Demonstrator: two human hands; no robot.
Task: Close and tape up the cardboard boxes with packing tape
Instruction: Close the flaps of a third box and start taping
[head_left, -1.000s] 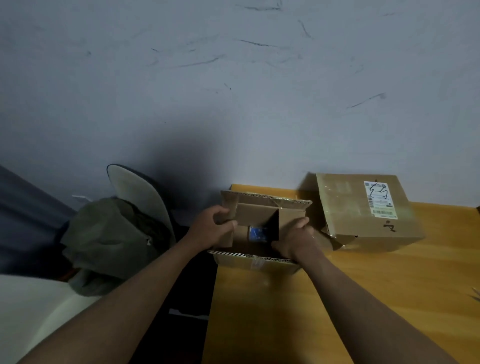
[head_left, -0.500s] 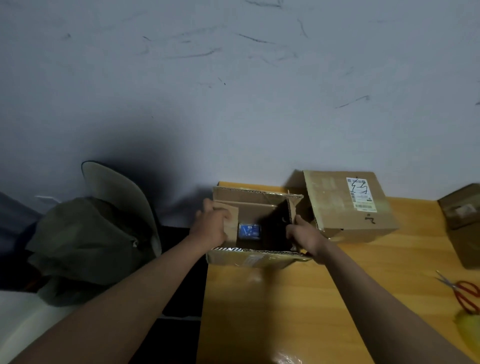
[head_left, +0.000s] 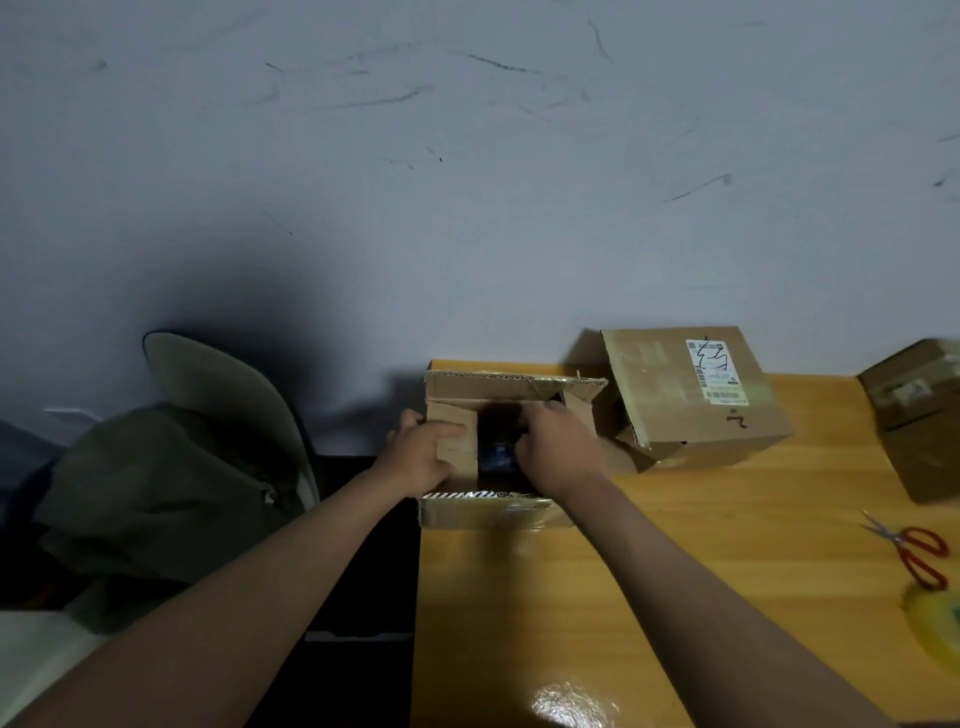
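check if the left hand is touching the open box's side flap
Touching. The head view shows the left hand with its thumb lying across the left flap of the open box, no gap between them.

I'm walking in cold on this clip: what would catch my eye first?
Two bare forearms reach to an open cardboard box at the wooden table's far left edge, the left hand gripping a side flap and the right hand over the opening. A labelled box sits just right; red-handled scissors lie far right.

Bare wooden table (head_left: 519, 597) near the open box (head_left: 488, 512), labelled box (head_left: 696, 400) touching its right side, scissors (head_left: 909, 548) far right
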